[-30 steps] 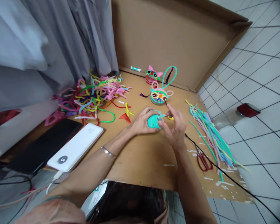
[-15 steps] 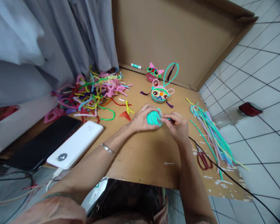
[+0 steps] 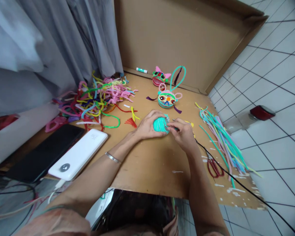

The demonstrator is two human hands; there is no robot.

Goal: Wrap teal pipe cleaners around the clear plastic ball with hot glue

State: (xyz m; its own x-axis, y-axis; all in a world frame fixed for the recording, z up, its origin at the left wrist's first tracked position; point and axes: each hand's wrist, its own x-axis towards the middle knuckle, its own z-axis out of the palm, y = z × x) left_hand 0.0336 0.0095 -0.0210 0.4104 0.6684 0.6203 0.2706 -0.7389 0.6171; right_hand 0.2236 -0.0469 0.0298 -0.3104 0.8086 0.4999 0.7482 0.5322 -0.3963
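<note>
My left hand point(image 3: 147, 125) is wrapped round a teal ball of wound pipe cleaner point(image 3: 160, 125) resting on the cardboard sheet point(image 3: 147, 164). My right hand point(image 3: 183, 131) pinches at the ball's right side, fingers pressed together on the teal strand. A yellow bit point(image 3: 191, 124) lies just right of that hand. Two finished pipe-cleaner animal heads stand beyond: one teal with long looped ears point(image 3: 167, 98), one pink-eared point(image 3: 159, 77).
A tangled heap of coloured pipe cleaners point(image 3: 100, 98) lies at left, a bundle of straight ones point(image 3: 221, 141) at right. Red scissors point(image 3: 213, 167) and a black cable point(image 3: 236, 183) lie near my right arm. A white power bank point(image 3: 78, 154), a dark phone point(image 3: 46, 154) and a glue stick point(image 3: 141, 70) are also here.
My right hand has drawn in from an open reach above the ball to a tight pinch at its right side. The left hand has kept hold of the ball.
</note>
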